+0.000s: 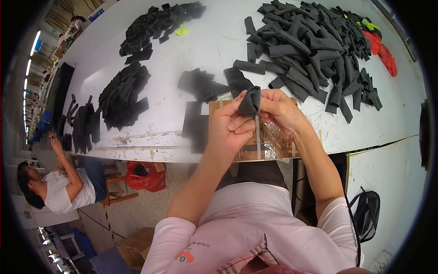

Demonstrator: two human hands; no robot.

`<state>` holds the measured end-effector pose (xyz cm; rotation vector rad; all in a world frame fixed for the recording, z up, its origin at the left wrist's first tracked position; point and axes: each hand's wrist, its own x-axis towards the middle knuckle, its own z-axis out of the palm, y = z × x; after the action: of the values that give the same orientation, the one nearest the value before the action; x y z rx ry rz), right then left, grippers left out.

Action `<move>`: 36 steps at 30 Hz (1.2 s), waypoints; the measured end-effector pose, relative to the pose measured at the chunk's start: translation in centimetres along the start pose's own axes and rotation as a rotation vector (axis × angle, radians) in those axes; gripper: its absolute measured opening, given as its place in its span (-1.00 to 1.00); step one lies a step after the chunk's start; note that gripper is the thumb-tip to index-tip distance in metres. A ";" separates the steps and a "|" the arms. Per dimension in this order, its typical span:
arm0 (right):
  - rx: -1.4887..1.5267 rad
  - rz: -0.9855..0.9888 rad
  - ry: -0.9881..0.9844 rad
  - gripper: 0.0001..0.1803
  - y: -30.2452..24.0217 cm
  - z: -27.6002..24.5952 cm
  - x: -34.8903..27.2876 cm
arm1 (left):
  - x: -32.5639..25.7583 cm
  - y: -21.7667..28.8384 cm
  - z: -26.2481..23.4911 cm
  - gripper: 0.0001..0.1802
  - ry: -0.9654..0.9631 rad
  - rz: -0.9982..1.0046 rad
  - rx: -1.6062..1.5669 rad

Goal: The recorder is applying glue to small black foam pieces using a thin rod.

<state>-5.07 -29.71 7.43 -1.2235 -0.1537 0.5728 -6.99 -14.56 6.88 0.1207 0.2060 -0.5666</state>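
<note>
A dark grey fabric piece (250,101), folded or rolled into a small tube, is held up over the front of the white table. My left hand (232,127) grips it from the left, fingers curled in. On its other side my right hand (279,108) pinches the edge of the same piece, with the fingertips partly hidden. Beneath both hands lies a brown board (248,154) with strips of clear tape. Flat dark fabric pieces (195,128) lie just left of the board, and another dark piece (237,81) lies beyond my hands.
Rolled dark fabric tubes (310,50) form a big heap at far right, beside a red plastic bag (382,51). Flat dark pieces (123,96) are piled on the left. A seated person (68,187) works at left. Below the table stand a red bag (145,177) and a stool (119,185).
</note>
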 end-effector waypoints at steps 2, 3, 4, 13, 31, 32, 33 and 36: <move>-0.011 -0.082 -0.034 -0.71 -1.4 0.4 0.2 | -0.5 -0.2 1.3 -0.85 -0.025 -0.016 -0.016; -0.020 -0.163 -0.060 -0.71 -1.9 0.5 -0.1 | -0.9 -0.7 1.9 -0.84 -0.079 0.019 0.112; -0.019 -0.161 -0.051 -0.71 -1.2 0.2 -0.1 | -1.3 -1.1 2.1 -0.83 -0.133 0.053 0.241; -0.270 -0.257 0.148 -0.71 0.5 -0.5 -0.2 | -1.7 -1.5 2.3 -0.72 -0.049 0.848 1.378; -1.234 -0.573 0.234 -0.76 -0.9 0.7 -2.3 | -0.5 -1.3 2.7 -0.83 -0.195 0.582 0.970; -1.252 -0.544 0.211 -0.76 -1.6 0.8 -2.4 | -0.3 -1.1 2.9 -0.80 -0.175 0.564 1.022; -1.270 -0.513 0.188 -0.77 -1.9 0.8 -2.6 | -0.3 -1.0 3.3 -0.80 -0.170 0.566 1.022; -1.165 -0.697 0.205 -0.77 -0.6 0.5 -2.2 | -0.3 -0.9 3.4 -0.83 -0.186 0.559 1.099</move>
<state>-6.97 -30.51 8.60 -2.1812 -0.7777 -0.3489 -7.18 -15.69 10.25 1.1495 -0.3398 -0.0724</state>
